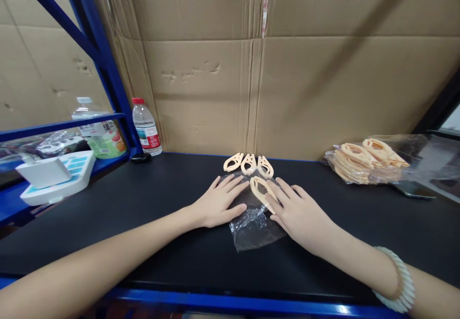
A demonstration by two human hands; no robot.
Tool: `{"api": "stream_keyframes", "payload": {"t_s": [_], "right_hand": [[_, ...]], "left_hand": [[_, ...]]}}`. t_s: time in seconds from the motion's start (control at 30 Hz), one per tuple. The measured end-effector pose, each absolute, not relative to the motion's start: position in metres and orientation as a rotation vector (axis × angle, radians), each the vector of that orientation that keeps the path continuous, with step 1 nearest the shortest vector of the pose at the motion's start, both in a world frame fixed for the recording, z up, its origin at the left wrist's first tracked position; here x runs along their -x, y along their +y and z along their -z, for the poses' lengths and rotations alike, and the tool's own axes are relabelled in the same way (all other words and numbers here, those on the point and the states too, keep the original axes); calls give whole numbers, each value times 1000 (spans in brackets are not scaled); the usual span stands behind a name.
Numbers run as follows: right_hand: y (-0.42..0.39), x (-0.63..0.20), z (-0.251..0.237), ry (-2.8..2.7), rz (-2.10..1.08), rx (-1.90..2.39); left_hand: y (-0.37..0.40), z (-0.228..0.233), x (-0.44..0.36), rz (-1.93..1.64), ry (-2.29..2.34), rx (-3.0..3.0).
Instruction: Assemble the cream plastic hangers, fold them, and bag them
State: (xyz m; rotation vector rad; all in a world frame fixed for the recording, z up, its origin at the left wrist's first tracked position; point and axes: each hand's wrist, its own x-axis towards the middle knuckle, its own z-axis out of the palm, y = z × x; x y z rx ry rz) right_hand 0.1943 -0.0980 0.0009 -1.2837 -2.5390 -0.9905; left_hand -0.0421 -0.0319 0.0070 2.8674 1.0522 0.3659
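Note:
My left hand (219, 201) lies flat with its fingers spread on the left side of a clear plastic bag (247, 233). My right hand (298, 213) rests over the bag's right side, fingers apart, their tips on a beige folding clothes hanger (259, 189). That hanger is folded into a loop and partly covered by the right fingers; I cannot tell whether it is inside the bag or on top. Just beyond my hands, three similar folded hangers stand in a row: left hanger (233, 162), middle hanger (248, 164), right hanger (265, 166).
A plastic bag of several beige hangers (366, 161) lies at the right, beside a phone-like flat object (413, 191). A red-capped bottle (146, 130), a larger bottle (102, 137) and a white power strip (59, 180) are at left. Cardboard (201, 84) walls the back of the black table (172, 256).

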Motion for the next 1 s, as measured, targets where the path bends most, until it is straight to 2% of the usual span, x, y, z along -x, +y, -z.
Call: {"api": "stream_keyframes", "payload": {"t_s": [0.17,0.43,0.67,0.87,1.0], "right_hand": [[-109,-192,-5,-2564,907,1241],[-154,-194,5,-2345,1070,1324],[-145,-179,1,-2301,1073,1385],[-147,-182,-8,-2256,952,1420],[-154,-197,-14,-2184,754,1464]], "left_hand": [[-44,-8,43,-97,1015,-2890],[-69,-12,33,-46,903,-2922],[-69,-11,32,-47,908,-2933],[-67,-11,35,-86,865,-2912],[-62,-13,37,-84,833,-2899]]}}
